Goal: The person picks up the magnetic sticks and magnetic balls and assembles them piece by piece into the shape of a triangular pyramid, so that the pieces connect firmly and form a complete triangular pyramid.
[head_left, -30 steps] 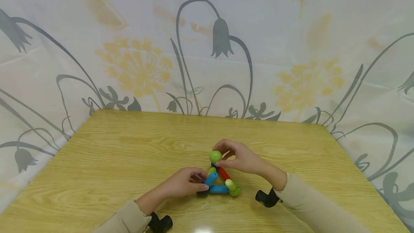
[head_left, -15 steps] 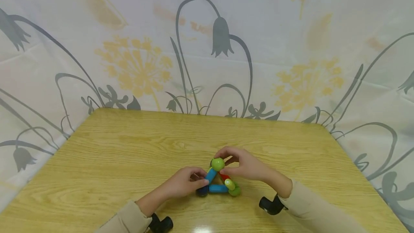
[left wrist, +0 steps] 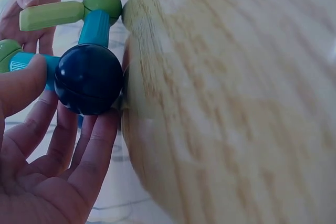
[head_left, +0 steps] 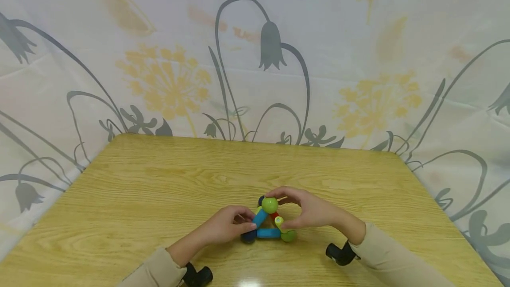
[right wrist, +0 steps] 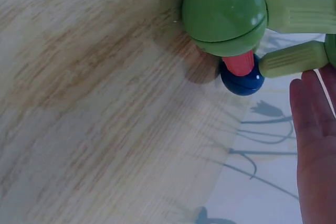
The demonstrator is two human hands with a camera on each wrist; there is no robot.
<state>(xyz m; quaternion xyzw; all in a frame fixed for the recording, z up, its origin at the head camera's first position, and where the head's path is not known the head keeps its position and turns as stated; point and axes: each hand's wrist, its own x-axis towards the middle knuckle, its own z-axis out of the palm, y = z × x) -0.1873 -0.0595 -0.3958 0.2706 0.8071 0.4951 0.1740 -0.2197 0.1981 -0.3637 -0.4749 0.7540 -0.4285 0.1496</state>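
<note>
Over at the left, around 7 o'clock from the middle of the wooden table (head_left: 159, 180), our left hand (head_left: 223, 228) lies low on the tabletop. Its fingers are curled and pinching the near-left corner of the little rod-and-ball pyramid (head_left: 268, 221). In the left wrist view they wrap round the dark blue ball (left wrist: 89, 78), thumb on the blue rod (left wrist: 23, 62) beside it.

The pyramid itself stands on the table near the front edge, roughly 6 o'clock from the table's middle, right between our two hands. A blue rod lies along its base and another slants up to the green ball on top (head_left: 269, 205). At 4 o'clock from that top ball there's a second green ball (head_left: 288, 235) on the table, with a light green rod (right wrist: 300, 12) running off it.

On the right, our right hand (head_left: 308, 211) arches over the top from 3 o'clock. Its fingers are curved and cupping the top green ball, thumb down by the light green rod. We can't tell how tight that grip is.

Behind the table hangs a floral curtain (head_left: 255, 56).
</note>
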